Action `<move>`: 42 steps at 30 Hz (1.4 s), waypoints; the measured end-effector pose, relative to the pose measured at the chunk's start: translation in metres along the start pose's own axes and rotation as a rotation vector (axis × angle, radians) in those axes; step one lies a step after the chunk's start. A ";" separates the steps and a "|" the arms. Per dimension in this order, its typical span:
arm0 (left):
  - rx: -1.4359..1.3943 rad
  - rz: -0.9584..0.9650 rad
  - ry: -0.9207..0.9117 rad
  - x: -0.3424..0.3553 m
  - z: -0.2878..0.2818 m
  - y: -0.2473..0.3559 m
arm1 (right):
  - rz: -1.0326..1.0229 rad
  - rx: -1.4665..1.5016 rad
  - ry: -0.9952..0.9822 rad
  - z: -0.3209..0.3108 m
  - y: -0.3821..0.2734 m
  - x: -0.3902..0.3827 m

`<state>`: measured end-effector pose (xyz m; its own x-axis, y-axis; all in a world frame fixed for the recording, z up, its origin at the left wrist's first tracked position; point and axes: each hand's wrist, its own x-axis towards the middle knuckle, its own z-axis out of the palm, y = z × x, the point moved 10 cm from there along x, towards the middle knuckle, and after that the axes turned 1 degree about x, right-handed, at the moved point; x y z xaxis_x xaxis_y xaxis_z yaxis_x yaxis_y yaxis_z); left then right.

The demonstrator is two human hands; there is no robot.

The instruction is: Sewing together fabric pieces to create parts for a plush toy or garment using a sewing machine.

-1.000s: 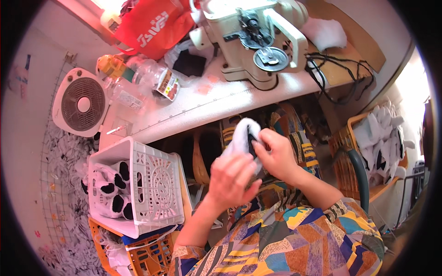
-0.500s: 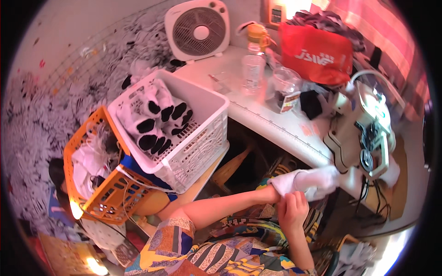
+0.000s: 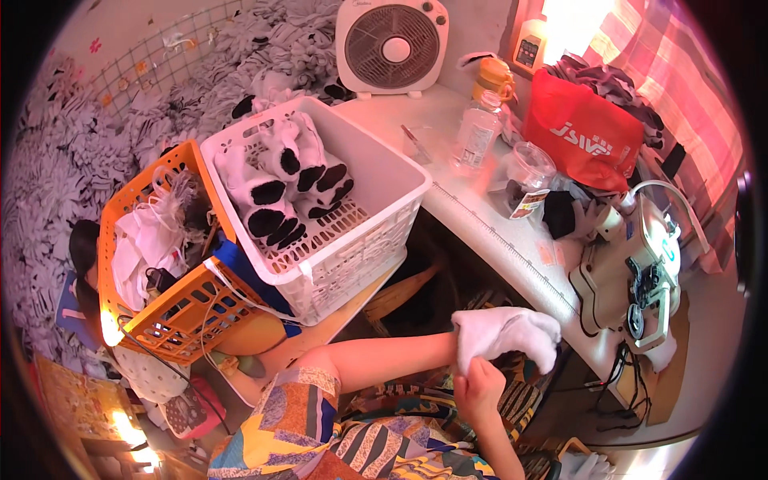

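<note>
A white sock is pulled over my left hand, so its fingers are hidden; my bare left forearm runs into the cuff. The sock's far end bends over and hangs down to the right. My right hand is closed on the lower edge of the cuff, just below the left wrist. Both hands are above my lap, in front of the table edge. To the left, a white plastic basket holds several white bundles with black ends.
An orange basket with white cloth and cords stands left of the white one. On the white table are a box fan, a clear bottle, a red bag and a sewing-type machine. A big heap of greyish cloth lines the wall.
Both hands have come closer and slightly left with the sock. Its end, stretched out to the right before, now droops. The view has shifted too.
</note>
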<state>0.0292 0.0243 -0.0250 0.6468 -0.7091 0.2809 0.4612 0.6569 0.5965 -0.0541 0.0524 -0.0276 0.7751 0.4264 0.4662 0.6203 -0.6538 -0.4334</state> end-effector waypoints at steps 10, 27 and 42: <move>0.906 0.617 -0.122 -0.020 0.048 0.073 | 0.257 -0.301 0.162 -0.019 0.026 0.005; 0.148 -0.045 0.219 -0.011 -0.037 -0.004 | 0.237 0.261 0.124 0.015 0.033 -0.002; 0.321 -0.075 0.347 -0.036 -0.030 0.012 | 0.026 0.389 -0.092 0.040 0.007 0.004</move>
<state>0.0298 0.0650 -0.0507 0.8085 -0.5885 -0.0071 0.3393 0.4562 0.8227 -0.0420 0.0742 -0.0601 0.7880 0.4784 0.3876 0.5854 -0.3870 -0.7124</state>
